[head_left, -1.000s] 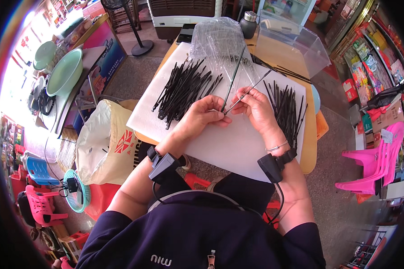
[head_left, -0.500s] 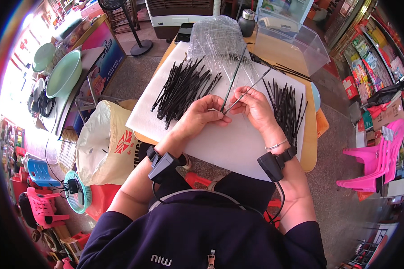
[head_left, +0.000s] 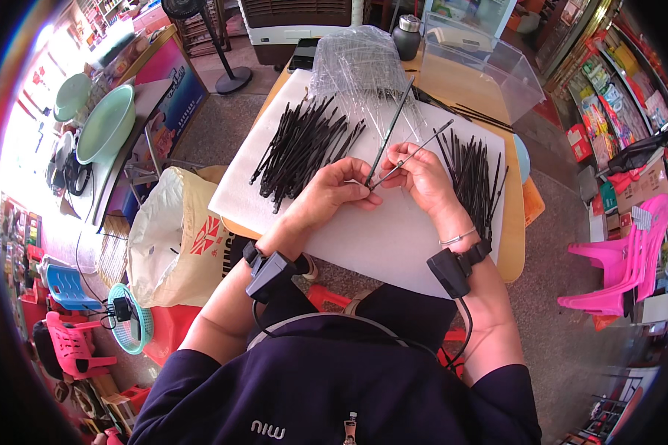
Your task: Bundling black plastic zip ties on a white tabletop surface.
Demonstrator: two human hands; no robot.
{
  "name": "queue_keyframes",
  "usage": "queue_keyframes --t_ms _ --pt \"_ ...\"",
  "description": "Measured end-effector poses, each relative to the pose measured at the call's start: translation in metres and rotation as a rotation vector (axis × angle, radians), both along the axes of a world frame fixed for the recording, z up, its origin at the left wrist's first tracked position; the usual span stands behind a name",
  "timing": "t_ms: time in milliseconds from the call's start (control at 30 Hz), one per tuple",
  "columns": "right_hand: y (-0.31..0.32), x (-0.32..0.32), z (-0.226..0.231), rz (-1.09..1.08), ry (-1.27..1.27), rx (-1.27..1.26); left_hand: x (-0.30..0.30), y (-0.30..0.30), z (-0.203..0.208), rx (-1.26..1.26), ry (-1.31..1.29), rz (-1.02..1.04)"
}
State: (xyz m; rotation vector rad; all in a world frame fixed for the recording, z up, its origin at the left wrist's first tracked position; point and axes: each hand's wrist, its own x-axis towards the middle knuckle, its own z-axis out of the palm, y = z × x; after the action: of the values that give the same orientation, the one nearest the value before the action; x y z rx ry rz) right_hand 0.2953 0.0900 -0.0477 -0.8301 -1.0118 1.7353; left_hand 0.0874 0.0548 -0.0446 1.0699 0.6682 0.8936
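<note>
Above the middle of the white sheet [head_left: 364,241], two long, thin, straight strips meet in a narrow V that opens away from me. The left strip [head_left: 393,122] is dark with a greenish cast; the right strip [head_left: 427,141] looks dark grey, with pale glints along its length and a darker far tip. Whether they are joined where they meet, I cannot tell.

My left hand [head_left: 339,189] pinches the low point of the V between thumb and fingertips, so the left strip rises from there, between my hands, toward the sheet's far edge. From the same fingertips the right strip slants across to my right hand [head_left: 421,176], whose thumb and fingers grip it partway up, and its tip points toward the sheet's far right.

On the sheet's left side lies a thick heap of black strips [head_left: 304,144], on its right side a smaller heap [head_left: 473,170]. At its far edge sits a crumpled clear plastic bag [head_left: 356,63], and beneath it is the yellowish tabletop [head_left: 513,256]
</note>
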Motion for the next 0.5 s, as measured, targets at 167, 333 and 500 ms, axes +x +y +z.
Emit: queue_keyframes --t_ms 167,333,500 --pt "-0.002 -0.005 0.005 -0.017 -0.059 0.043 0.002 -0.001 0.004 0.015 -0.007 -0.004" --pt "-0.009 -0.003 0.019 0.084 -0.088 0.163 0.003 0.000 -0.004 0.008 -0.021 0.127" --pt "-0.018 -0.009 0.027 0.077 -0.101 0.242 0.011 -0.003 -0.003 0.041 0.068 0.212"
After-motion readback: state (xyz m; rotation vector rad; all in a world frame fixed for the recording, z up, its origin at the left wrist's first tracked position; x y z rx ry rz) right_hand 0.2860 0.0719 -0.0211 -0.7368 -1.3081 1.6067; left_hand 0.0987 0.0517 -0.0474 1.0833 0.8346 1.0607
